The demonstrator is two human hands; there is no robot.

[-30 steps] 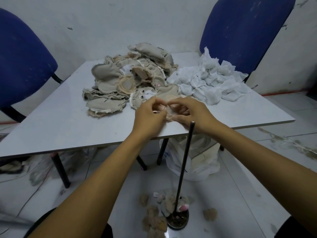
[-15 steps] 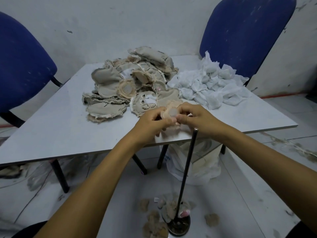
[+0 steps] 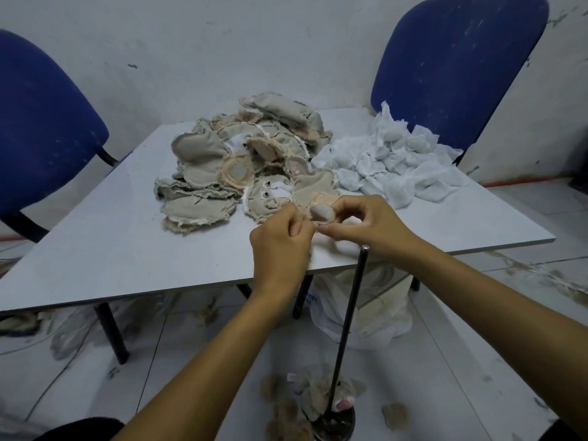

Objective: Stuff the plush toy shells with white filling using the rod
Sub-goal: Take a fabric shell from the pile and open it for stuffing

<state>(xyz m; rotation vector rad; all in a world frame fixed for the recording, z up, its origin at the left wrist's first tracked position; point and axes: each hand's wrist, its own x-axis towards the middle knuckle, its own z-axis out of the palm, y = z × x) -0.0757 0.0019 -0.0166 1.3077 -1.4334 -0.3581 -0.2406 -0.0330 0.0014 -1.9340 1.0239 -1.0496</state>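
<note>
Both hands meet over the near edge of the pale grey square counter (image 3: 105, 243). Left hand (image 3: 280, 246) has fingers curled, pinching the edge of a small beige plush toy shell (image 3: 321, 214). Right hand (image 3: 369, 224) also curled, thumb & fingertips gripping the same shell from the other side. A rounded grey-white bulge shows at the shell's top, between the two hands; whether that's filling or lining, can't tell.

Thin black metal rod (image 3: 350, 319) stands upright on a round dark base on the floor, just in front of the counter edge; its tip is right below the right wrist, not touching either hand as far as visible.

Behind the hands, mid-counter: heap of flat, unstuffed beige fabric shells w/ frayed edges (image 3: 235, 154). To its right, touching it: pile of white filling wads wrapped in thin white cloth (image 3: 391, 160).

On the floor around the rod base: a few brown fuzzy plush pieces (image 3: 286, 409), one w/ a pink spot. Under the counter, a white plastic bag (image 3: 375, 316). Two blue padded chairs, one far left (image 3: 41, 128), one far right behind the counter (image 3: 455, 65). Scuffed white wall at the back.
</note>
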